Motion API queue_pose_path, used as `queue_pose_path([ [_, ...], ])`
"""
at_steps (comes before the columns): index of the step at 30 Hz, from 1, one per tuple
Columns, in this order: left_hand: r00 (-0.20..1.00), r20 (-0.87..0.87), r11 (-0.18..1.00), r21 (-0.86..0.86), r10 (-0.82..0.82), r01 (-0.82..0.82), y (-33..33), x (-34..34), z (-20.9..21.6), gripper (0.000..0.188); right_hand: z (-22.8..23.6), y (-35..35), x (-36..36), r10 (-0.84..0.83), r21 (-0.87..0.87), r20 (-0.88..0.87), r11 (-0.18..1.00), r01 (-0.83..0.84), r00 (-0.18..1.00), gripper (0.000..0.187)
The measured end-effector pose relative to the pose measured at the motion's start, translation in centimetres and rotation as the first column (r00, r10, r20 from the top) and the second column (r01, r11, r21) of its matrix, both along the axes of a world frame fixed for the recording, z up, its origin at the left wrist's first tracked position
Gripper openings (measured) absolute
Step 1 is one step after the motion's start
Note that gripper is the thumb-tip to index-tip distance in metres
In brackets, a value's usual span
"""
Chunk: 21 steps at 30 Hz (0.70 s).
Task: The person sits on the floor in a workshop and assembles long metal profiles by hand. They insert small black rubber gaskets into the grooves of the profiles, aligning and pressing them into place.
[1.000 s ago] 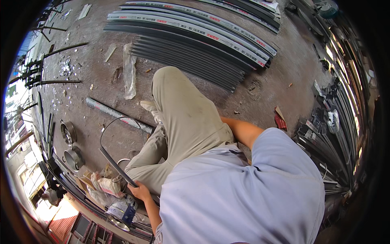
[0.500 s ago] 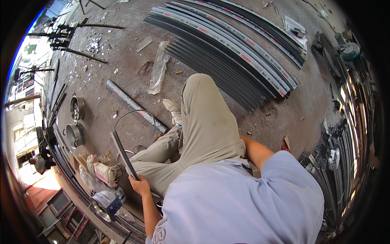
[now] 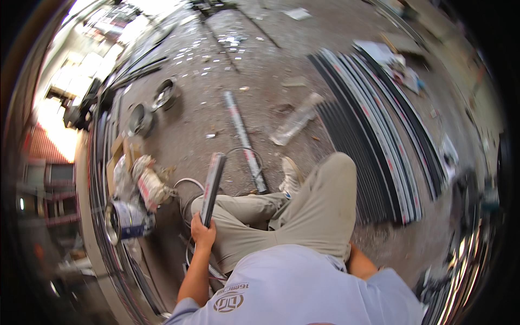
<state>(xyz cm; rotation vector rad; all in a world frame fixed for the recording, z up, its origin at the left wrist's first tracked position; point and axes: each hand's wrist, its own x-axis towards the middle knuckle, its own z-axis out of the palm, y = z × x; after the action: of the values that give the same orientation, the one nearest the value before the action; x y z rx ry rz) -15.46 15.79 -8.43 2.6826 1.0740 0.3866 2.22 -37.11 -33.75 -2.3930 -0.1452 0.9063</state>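
A brown, littered floor (image 3: 244, 70) spreads under everything. On it, to the right, lies a broad bundle of dark and pale profiles (image 3: 360, 146), its long axis running from upper left to lower right. The person sits with trousered legs (image 3: 325, 200) folded, the right knee raised. Beyond the left shin, a lone pale strip (image 3: 241, 132) lies on the floor, its near end close to the shoe (image 3: 291, 176).

The dark bar (image 3: 214, 187) is held up before the left thigh. Its long axis runs away from the person, the far end leaning slightly right; a pale printed face turns left. How steeply it tilts cannot be told.

The left forearm (image 3: 196, 279) reaches forward from the lower edge, wrist nearly straight, and the left grip (image 3: 203, 233) is clenched round the bar's near end. The right forearm (image 3: 362, 264) goes behind the right thigh, hiding the right grip; its state cannot be told.
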Motion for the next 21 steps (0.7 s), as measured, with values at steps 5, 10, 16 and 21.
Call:
queue_pose_path([
  [5, 0.989, 0.149, 0.997, -0.074, -0.005, 0.016, 0.6, -0.1, 0.0, 0.06, 0.7, -0.8, 0.4, 0.052, -0.051, 0.052, 0.997, -0.049, 0.997, 0.036],
  [10, 0.979, 0.195, 0.989, -0.123, -0.054, 0.079, 0.7, 2.4, 3.5, 0.066, 2.6, -1.8, 1.2, 0.036, -0.086, 0.11, 0.996, -0.026, 0.993, 0.036],
  [16, 0.961, 0.264, 0.982, -0.144, -0.082, 0.124, 0.9, 3.6, 4.7, 0.073, 6.2, -6.5, 3.9, 0.041, -0.055, 0.256, 0.998, -0.028, 0.966, 0.036],
  [21, 0.965, 0.221, 0.955, -0.224, -0.143, 0.193, 1.6, 3.0, 4.4, 0.062, 11.8, -9.8, 9.0, -0.244, 0.155, 0.22, 0.965, 0.213, 0.945, 0.03],
])
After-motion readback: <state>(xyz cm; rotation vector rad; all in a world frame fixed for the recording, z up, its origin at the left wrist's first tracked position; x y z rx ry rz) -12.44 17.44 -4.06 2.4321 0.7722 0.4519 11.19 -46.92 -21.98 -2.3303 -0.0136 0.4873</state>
